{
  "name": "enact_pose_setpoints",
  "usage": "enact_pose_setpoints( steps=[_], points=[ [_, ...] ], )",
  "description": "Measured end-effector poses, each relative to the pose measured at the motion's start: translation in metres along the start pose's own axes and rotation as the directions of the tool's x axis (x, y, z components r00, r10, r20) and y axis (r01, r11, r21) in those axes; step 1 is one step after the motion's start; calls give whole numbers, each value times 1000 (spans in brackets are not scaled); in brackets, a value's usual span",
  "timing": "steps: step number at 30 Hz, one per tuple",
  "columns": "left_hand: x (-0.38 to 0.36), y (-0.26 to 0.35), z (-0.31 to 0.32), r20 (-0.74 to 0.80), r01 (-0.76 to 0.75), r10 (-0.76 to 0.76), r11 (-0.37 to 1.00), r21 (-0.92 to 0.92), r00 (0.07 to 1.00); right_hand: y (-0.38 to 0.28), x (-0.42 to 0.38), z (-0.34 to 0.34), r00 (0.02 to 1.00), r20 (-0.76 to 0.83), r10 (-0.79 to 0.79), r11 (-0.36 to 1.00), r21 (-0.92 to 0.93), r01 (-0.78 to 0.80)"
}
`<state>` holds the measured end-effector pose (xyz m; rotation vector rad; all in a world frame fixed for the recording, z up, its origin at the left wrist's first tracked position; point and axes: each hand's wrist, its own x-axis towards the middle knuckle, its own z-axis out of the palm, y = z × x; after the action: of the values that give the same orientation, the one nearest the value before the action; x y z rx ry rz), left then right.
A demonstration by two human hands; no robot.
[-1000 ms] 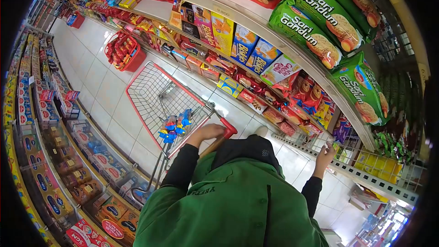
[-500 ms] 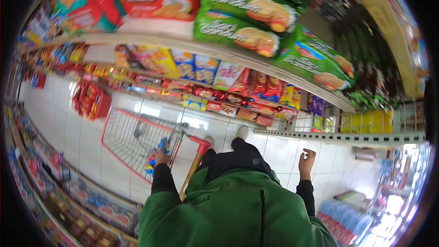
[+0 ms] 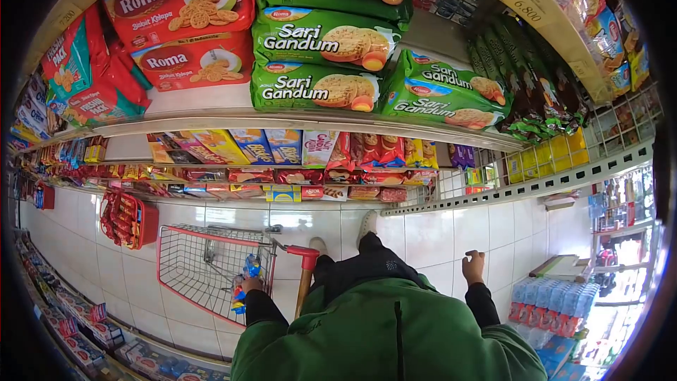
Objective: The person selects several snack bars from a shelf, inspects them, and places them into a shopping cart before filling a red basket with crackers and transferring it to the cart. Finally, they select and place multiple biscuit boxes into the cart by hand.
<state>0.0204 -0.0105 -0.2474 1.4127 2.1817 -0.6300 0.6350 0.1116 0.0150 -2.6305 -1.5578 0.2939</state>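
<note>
My left hand [image 3: 252, 284] is closed around small snack packets [image 3: 251, 265] in blue, yellow and red. Packet ends stick out above and below the fist. This hand hangs over the near side of a wire shopping cart [image 3: 159, 261] with a red rim. The cart's red and brown handle [image 3: 309, 261] lies close to my left leg. Out to my right side, above the floor tiles, my right hand [image 3: 474, 268] has loosely bent fingers with a gap to the thumb and holds nothing.
A shelf ahead carries green Sari Gandum packs [image 3: 317, 85] and red Roma biscuit packs [image 3: 194, 62]. Lower shelves hold more snacks. A red bin of packets [image 3: 130, 220] stands beyond the cart. Bottled water packs [image 3: 553, 300] are stacked at right; another shelf [image 3: 106, 331] runs along the left.
The view has tilted and sharpened, so the shelves sit lower in it. My left hand still grips the packets over the cart. My right hand's fingers look more bent.
</note>
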Motion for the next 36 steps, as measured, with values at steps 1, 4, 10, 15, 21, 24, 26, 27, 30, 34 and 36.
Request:
enact_pose_setpoints(
  steps=[1, 4, 10, 15, 21, 24, 26, 27, 30, 34, 36],
  points=[
    [-1, -1, -6, -1, -17, 17, 1000, -11, 1000, -4, 2, 0, 1000, 7, -3, 1000, -5, 3],
    [-4, -7, -15, -156, -35, -15, 949, -313, 988, -14, 13, 8, 999, 0, -48, 998, 32, 48],
    [-47, -20, -106, -46, -223, -594, -228, -948, 803, -65, 36, 15, 969, -47, -243, 939, 240, 247],
    [-117, -44, -207, -516, -539, -612, 167, -825, 600, -148, 43, -1, 874, -182, -450, 759, 437, 482],
    [-163, -47, -307, -553, -527, -358, -831, -178, 752, -245, 24, -11, 770, -34, -637, 498, 744, 446],
    [-163, -20, -334, -658, -373, -217, -922, -105, 721, -284, -3, -23, 613, 88, -785, 370, 860, 351],
    [-163, 10, -349, -549, -218, -179, -976, -6, 817, -304, -23, -44, 512, 148, -846, 308, 920, 242],
    [-165, 26, -357, -557, -117, -105, -993, 13, 824, -313, -33, -57, 475, 171, -863, 280, 945, 168],
    [-169, 66, -371, -509, 32, 49, -999, -43, 859, -324, -53, -77, 404, 161, -901, 153, 987, -53],
    [-172, 99, -376, -505, 217, 226, -973, -78, 833, -319, -52, -80, 434, 148, -888, 113, 988, -105],
    [-178, 110, -384, -456, 191, 238, -971, -147, 858, -311, -48, -78, 503, 176, -846, 126, 983, -133]
  ],
)
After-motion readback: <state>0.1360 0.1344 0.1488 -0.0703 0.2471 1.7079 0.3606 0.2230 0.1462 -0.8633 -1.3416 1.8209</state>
